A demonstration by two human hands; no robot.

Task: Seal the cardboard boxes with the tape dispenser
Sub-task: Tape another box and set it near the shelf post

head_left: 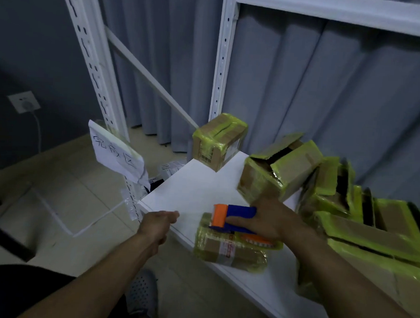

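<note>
One white metal shelving rack [223,62] fills the view, and its white shelf board [197,189] carries everything. Along the right lies a jumbled pile of brown cardboard boxes [370,230] banded in yellow-green tape, several gaping open. A tilted cardboard box with open flaps [279,167] leans against the pile, and a taped-up cardboard box [217,141] sits at the shelf's far corner. A handwritten white paper sign [117,151] hangs on the rack's left post.

At the front edge lies a small cardboard box [228,249] wrapped in tape. On it rests the blue and orange plastic tape dispenser [235,217], gripped by the right hand [273,223]. The left hand [158,223] hovers by the shelf's near corner, loosely curled, holding nothing, apart from the box.

Taping the small box looks to be the step in hand. The next move likely calls for the free hand to steady that box while the dispenser is drawn along its seam.
</note>
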